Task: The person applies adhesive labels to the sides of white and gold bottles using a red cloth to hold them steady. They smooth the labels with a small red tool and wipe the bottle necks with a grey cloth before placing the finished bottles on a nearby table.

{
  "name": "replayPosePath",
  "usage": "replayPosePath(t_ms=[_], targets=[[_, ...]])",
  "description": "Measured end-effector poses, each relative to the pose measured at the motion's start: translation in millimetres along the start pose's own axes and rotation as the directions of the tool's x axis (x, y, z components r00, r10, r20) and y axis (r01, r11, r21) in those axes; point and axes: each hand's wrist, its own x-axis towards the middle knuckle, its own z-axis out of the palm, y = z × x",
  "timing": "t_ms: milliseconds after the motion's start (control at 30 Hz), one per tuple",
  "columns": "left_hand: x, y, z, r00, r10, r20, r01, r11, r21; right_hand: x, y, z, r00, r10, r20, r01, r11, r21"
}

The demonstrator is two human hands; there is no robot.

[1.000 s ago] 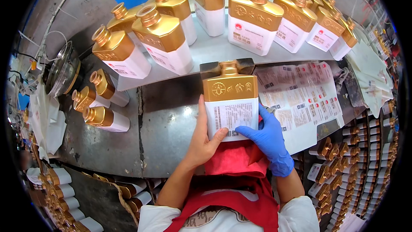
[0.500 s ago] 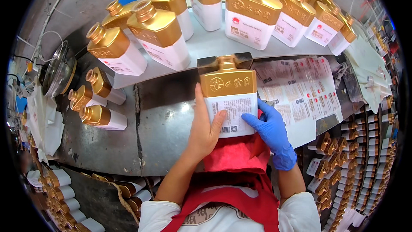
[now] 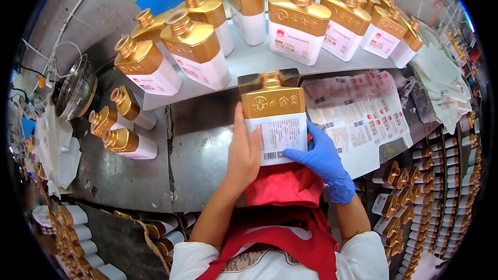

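Nearest: red apron (image 3: 290, 238) over a white shirt, and a red cloth (image 3: 282, 186) bunched just below the work.

Left hand (image 3: 243, 153), bare, lies flat along the left edge of the flask-shaped bottle (image 3: 273, 116), fingers extended and pressed to its side. Right hand (image 3: 322, 158), in a blue glove, is spread over the lower right corner of the bottle's white label (image 3: 277, 137), fingertips pressing the paper down. The bottle lies centred on the grey metal bench (image 3: 202, 161), neck pointing far, gold cap and gold shoulder glossy, lower body white.

Risk, as judged: the label looks freshly laid; uneven pressure from the gloved fingers could skew it or trap a crease. The glossy body could slide under sideways push, since only the left palm steadies it.

Right of the bottle: a sheet of printed labels (image 3: 363, 119), flat, thin paper. Left: three similar bottles lying on their sides (image 3: 124, 124). Far: a raised grey shelf (image 3: 249, 62) carrying a row of upright gold-and-white bottles (image 3: 298, 31), square-shouldered, hard-edged. Right edge: racks of small gold caps (image 3: 415, 192).
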Motion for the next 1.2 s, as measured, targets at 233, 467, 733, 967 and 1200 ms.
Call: replayPosePath(t_ms=[233,467,733,967,1200], targets=[[2,5,0,0.998,-0.021,0.06,0.022,0.999,-0.023,-1,-9,1,0.993,0.115,0.01,-0.115,0.98,0.164],[13,2,-2,0.996,-0.079,0.044,0.081,0.996,-0.042,1,-4,5,0.999,0.046,0.02,-0.046,0.999,-0.002],[20,8,-8,0.99,-0.127,0.054,0.126,0.992,0.021,1,-14,-5,0.997,0.001,0.077,0.006,0.996,-0.089],[14,6,-6,0.998,-0.029,0.055,0.034,0.995,-0.099,9,-11,-1,0.997,0.077,0.005,-0.077,0.996,-0.055],[25,-3,-7,0.99,-0.139,-0.004,0.139,0.99,0.019,5,-20,6,0.999,0.032,-0.009,-0.033,0.965,-0.262]])
